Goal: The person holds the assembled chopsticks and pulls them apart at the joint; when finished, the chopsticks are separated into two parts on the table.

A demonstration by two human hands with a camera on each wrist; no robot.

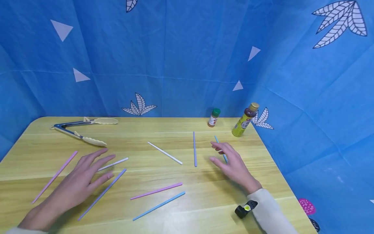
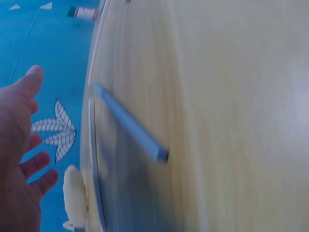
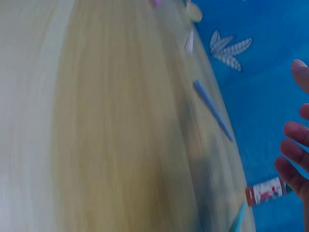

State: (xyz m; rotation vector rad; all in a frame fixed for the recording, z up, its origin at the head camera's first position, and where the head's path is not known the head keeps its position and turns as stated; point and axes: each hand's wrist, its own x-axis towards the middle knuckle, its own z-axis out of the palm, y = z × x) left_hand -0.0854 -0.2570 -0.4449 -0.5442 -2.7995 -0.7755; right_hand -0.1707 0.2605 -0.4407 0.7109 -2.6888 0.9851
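Observation:
My left hand hovers over the left side of the table with its fingers spread and holds nothing. A white straw-like stick runs partly hidden beneath its fingers. On one side of the hand lies a pink stick, on the other a purple one, which looks blue and close up in the left wrist view. My right hand, its fingers loosely bent and grasping nothing, is above a blue stick that it partly covers. To its left lies another purple stick.
Between the hands are a white stick, a pink stick and a blue stick. Spread tongs lie back left. A green-capped spice jar and a yellow-labelled bottle stand back right, before a blue curtain.

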